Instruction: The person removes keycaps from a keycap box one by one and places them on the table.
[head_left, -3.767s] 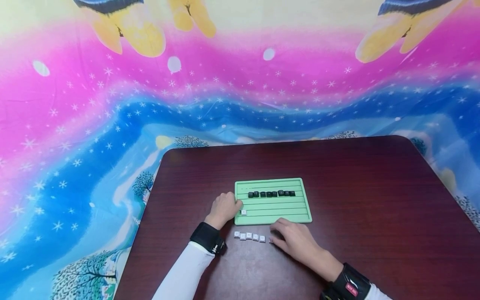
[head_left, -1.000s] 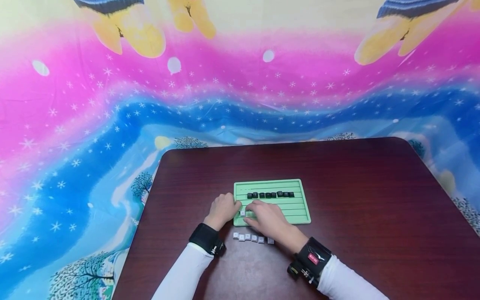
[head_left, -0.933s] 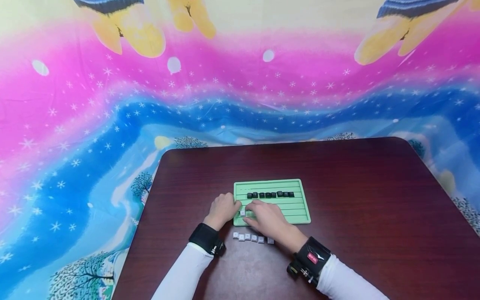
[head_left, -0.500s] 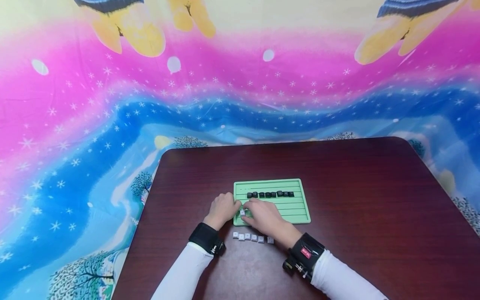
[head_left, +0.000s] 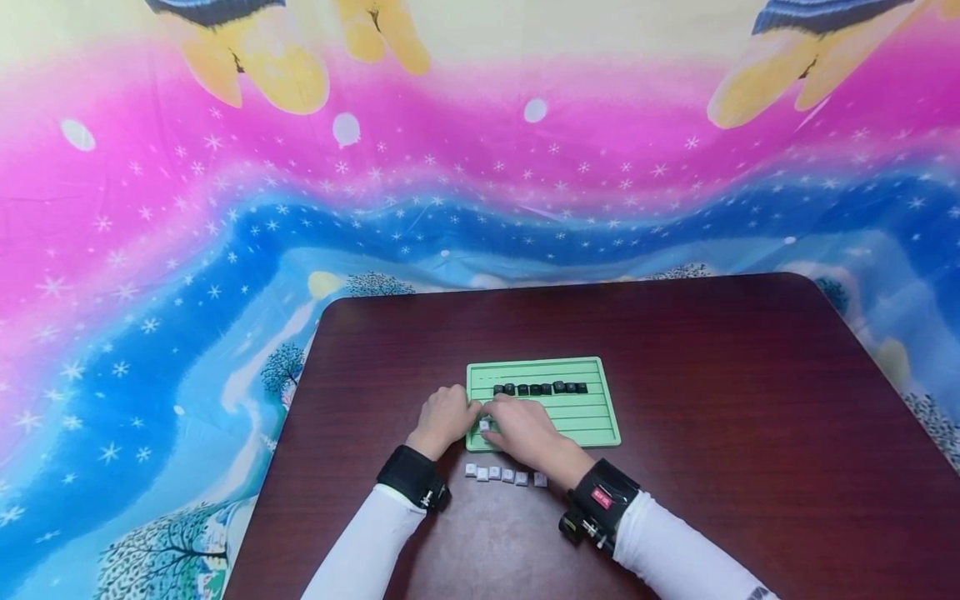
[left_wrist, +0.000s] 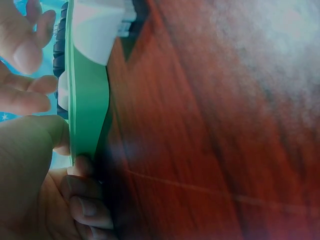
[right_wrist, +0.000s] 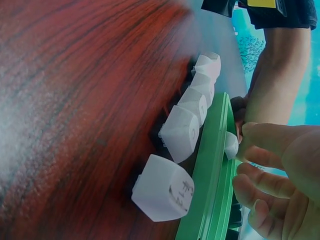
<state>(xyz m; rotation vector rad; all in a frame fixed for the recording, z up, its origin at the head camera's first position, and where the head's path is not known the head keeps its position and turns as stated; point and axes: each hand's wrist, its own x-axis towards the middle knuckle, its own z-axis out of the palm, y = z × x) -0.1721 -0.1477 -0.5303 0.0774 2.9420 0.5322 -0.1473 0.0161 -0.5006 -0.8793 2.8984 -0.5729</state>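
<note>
A light green grooved tray (head_left: 585, 421) lies on the table. My left hand (head_left: 444, 417) grips its left edge; the left wrist view shows the thumb (left_wrist: 42, 132) at the rim and fingers (left_wrist: 87, 207) curled below. My right hand (head_left: 525, 427) reaches over the tray's lower left part. Its thumb and index finger lie either side of a white keycap (head_left: 484, 425) in a lower groove, seeming to pinch it; contact is partly hidden. In the right wrist view that white keycap (right_wrist: 231, 145) sits inside the tray wall, close to the fingertips.
Several black keycaps (head_left: 535, 389) stand in a row in an upper groove of the tray. Several loose white keycaps (head_left: 495, 473) lie in a line on the dark red-brown table (head_left: 735, 400) before the tray. A patterned cloth (head_left: 465, 167) hangs behind the table.
My right hand has moved from the right end of the loose white keycaps onto the tray, then slightly left, around the white keycap there. My left hand keeps its place at the tray's edge.
</note>
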